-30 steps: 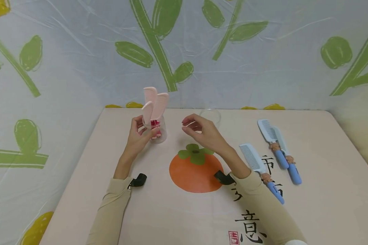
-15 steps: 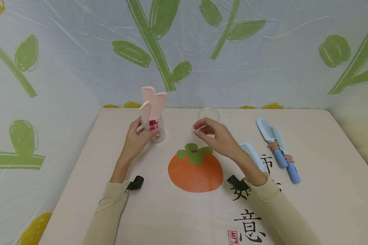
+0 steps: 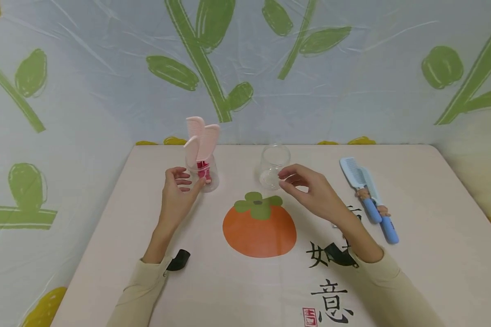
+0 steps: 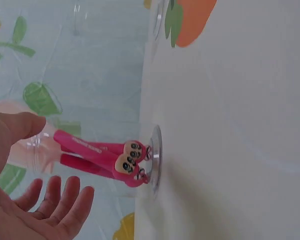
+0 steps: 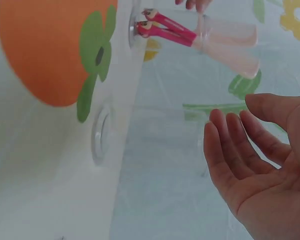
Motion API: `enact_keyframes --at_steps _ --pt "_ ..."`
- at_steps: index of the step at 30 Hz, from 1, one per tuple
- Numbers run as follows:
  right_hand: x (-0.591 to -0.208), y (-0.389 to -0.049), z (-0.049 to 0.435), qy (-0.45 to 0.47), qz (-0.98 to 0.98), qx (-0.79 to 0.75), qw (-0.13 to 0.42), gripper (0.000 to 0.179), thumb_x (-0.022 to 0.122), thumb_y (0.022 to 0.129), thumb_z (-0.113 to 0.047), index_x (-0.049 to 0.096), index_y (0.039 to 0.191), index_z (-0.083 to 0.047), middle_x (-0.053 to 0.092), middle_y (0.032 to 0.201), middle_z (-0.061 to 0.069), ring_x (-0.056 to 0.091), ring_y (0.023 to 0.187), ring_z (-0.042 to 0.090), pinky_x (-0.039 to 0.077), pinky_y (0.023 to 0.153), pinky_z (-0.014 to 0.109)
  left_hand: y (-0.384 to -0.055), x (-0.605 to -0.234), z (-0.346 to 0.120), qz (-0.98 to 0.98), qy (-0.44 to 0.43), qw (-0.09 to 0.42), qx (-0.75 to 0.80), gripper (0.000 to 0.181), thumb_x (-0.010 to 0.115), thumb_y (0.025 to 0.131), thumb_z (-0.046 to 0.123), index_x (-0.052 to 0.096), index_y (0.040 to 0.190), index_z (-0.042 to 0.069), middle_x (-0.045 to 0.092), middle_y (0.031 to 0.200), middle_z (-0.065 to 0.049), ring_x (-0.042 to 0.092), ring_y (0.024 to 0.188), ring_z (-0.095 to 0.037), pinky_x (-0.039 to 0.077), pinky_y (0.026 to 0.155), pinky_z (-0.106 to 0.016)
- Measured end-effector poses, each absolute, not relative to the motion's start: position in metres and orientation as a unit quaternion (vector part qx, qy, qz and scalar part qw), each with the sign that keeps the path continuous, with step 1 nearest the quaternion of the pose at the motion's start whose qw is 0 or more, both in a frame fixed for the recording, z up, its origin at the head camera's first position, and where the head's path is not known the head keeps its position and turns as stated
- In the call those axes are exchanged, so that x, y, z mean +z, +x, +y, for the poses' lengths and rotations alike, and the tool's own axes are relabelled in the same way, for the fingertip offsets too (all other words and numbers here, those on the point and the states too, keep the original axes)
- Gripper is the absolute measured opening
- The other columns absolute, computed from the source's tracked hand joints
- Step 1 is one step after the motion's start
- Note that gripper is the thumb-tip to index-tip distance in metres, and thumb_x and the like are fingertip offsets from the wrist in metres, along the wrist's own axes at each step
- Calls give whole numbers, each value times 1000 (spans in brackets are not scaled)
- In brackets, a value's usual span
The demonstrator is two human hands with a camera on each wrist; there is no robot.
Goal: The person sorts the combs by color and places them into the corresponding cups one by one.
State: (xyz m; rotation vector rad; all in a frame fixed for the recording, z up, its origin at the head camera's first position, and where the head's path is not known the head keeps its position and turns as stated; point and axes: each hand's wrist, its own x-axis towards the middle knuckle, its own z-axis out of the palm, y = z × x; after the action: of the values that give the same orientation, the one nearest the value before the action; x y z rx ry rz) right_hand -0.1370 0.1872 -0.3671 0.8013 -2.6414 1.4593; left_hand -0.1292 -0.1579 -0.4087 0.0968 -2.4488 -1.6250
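Flanking clear jars [image 3: 275, 168], left hand [image 3: 177, 195] and right hand [image 3: 313, 193], fingers [image 4: 77, 212] apart, pink combs [image 3: 207, 141] in one

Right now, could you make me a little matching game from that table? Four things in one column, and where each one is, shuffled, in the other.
Things
1. Three pale-pink combs with deep-pink handles
2. Round transparent jar without combs
3. Two light-blue combs with blue handles
4. Orange fruit picture with green leaves

Places
A. Lying, overlapped, toward the right side of the pale tabletop
B. Printed flat, between the two forearms
C. Standing in another transparent jar, by the left hand
D. Nearest the right hand

Right pairs: 1-C, 2-D, 3-A, 4-B
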Motion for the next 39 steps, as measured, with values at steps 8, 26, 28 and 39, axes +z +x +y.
enact_keyframes --at_steps 8,26,28,39 --pt "-371 -124 218 227 -868 440 36 24 71 97 -7 65 120 -1 70 113 7 67 100 20 52 90 14 -119 -407 -139 -834 6 116 -540 41 75 95 22 56 125 1 65 114 -11 63 100 -22 54 81 -22" --pt "-385 -96 272 230 -890 384 84 34 74 91 2 64 124 3 70 116 14 65 102 26 50 87 11 -125 -416 -96 -812 -105 74 -569 29 75 96 18 69 122 7 71 112 -10 67 94 -19 59 83 -33" --pt "-386 -92 276 216 -901 369 70 37 74 92 -1 63 127 2 68 120 16 65 104 30 51 86 14 -127 -416 -92 -811 -109 70 -571 30 75 95 17 69 122 7 71 113 -8 67 95 -18 60 84 -35" --pt "-393 -79 299 186 -929 317 46 42 77 90 -2 59 129 -1 62 119 17 66 95 29 56 75 24 -140 -426 -68 -802 -126 65 -580 38 74 96 18 64 128 2 67 122 -16 66 102 -24 58 92 -42"
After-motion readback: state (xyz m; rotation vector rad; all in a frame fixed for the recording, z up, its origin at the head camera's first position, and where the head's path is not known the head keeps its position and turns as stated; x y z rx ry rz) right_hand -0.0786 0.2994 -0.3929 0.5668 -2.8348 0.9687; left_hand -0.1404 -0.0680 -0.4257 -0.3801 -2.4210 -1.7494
